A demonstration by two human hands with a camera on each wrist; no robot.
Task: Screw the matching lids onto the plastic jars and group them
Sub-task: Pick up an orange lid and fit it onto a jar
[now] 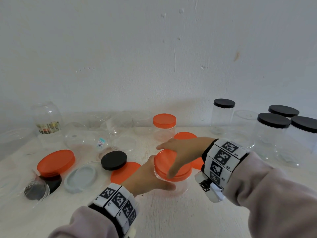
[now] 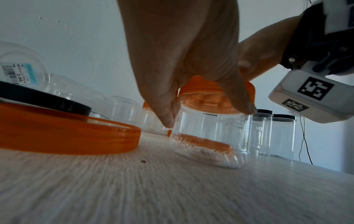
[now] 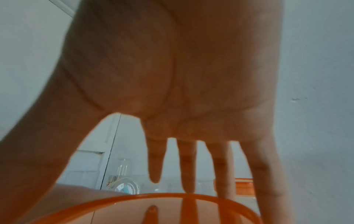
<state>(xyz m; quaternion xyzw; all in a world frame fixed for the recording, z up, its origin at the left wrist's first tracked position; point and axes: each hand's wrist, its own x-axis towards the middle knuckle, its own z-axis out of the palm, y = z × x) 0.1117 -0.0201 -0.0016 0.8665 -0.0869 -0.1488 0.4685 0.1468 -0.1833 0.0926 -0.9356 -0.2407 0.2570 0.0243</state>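
A clear plastic jar (image 1: 181,184) (image 2: 206,136) stands upright on the table in front of me, with an orange lid (image 1: 164,162) (image 2: 201,94) (image 3: 172,201) on its mouth. My left hand (image 1: 151,176) (image 2: 206,112) grips the jar's body just below the lid, thumb at the front and fingers behind. My right hand (image 1: 181,152) (image 3: 172,128) is spread over the lid with straight, splayed fingers. Its thumb comes down on the lid's near rim.
Another orange-lidded jar (image 1: 164,127) stands behind. Several black-lidded jars (image 1: 272,134) are grouped at the right. Loose orange lids (image 1: 55,162), a black lid (image 1: 113,160) and a clear lid (image 1: 80,176) lie at the left. Open clear jars (image 1: 85,140) lie along the back left wall.
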